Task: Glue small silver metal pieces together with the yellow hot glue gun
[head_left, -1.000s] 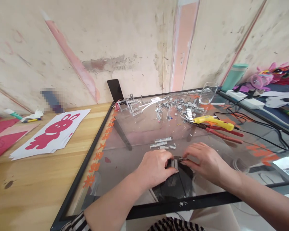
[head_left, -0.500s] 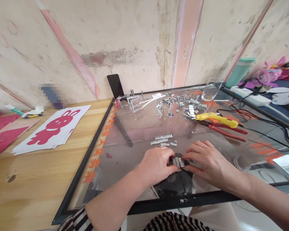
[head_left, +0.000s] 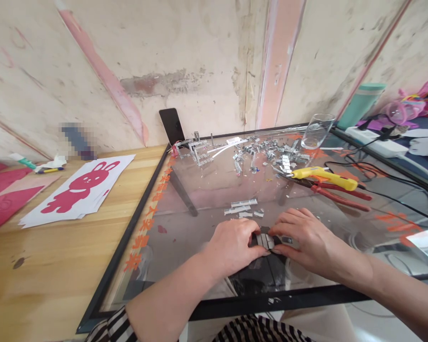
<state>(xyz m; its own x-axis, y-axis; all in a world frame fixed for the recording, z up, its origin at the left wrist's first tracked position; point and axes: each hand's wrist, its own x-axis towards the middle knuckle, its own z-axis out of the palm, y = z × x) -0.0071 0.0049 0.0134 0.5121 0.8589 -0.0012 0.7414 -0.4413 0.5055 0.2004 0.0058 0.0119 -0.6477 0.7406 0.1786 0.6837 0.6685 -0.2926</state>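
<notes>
Between my two hands, low over the glass tabletop (head_left: 199, 204), is a small grey segmented piece (head_left: 265, 241). My left hand (head_left: 233, 240) pinches its left end between thumb and fingers. At the other end, the thumb and fingertips of my right hand (head_left: 303, 235) close on it. The ends of the piece are covered by my fingertips. Just beyond my hands lie several short grey strips (head_left: 240, 209). A yellow glue gun (head_left: 324, 176) rests farther right, over red-handled pliers (head_left: 342, 198).
Many small grey scraps (head_left: 264, 152) are scattered near the wall, beside a drinking glass (head_left: 317, 132). A phone (head_left: 171, 126) leans at the back left. Black cables (head_left: 395, 178) and a white power strip (head_left: 376, 142) are on the right. Paper with a red rabbit (head_left: 82, 187) lies left.
Both hands keep their pinch on the grey piece, which has tilted slightly. My right fingers have shifted a little. The whole view has moved slightly.
</notes>
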